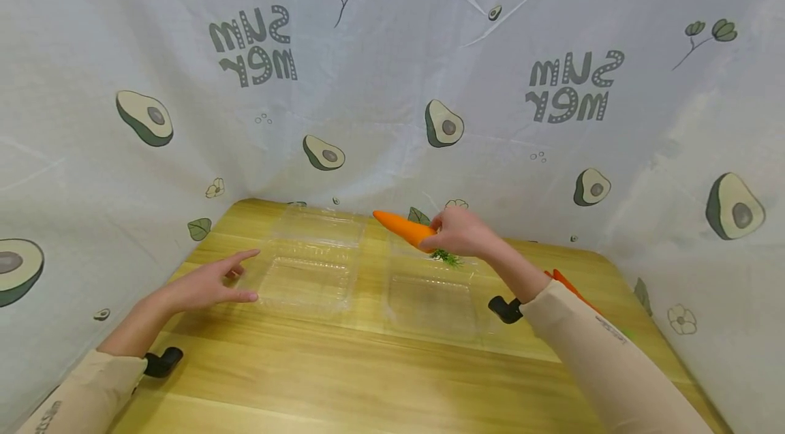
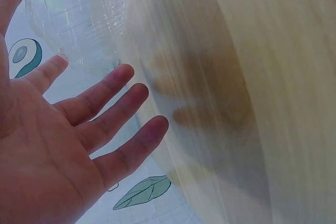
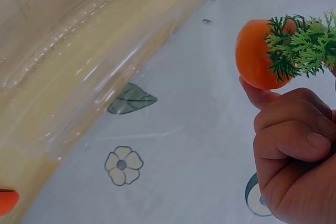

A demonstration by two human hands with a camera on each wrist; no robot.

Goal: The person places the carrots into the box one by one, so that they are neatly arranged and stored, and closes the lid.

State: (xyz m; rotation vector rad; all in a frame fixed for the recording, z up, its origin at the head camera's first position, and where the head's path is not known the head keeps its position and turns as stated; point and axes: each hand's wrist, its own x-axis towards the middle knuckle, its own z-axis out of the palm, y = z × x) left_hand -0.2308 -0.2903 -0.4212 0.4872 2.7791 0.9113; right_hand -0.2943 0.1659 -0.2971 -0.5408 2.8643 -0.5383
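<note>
My right hand pinches a carrot near its leafy end, holding it above the right clear plastic container. In the head view the carrot's tip points left. Its green feathery top shows in the right wrist view, close over curled fingers. My left hand hovers at the left side of another clear plastic container, fingers spread and nothing in them. The left wrist view shows this open palm above the wood surface. Both containers have their lids laid back towards the curtain.
More orange carrots lie on the right of the wooden table, partly behind my right sleeve. A pale curtain printed with avocados hangs along the back and sides. A black camera mount projects from my right wrist.
</note>
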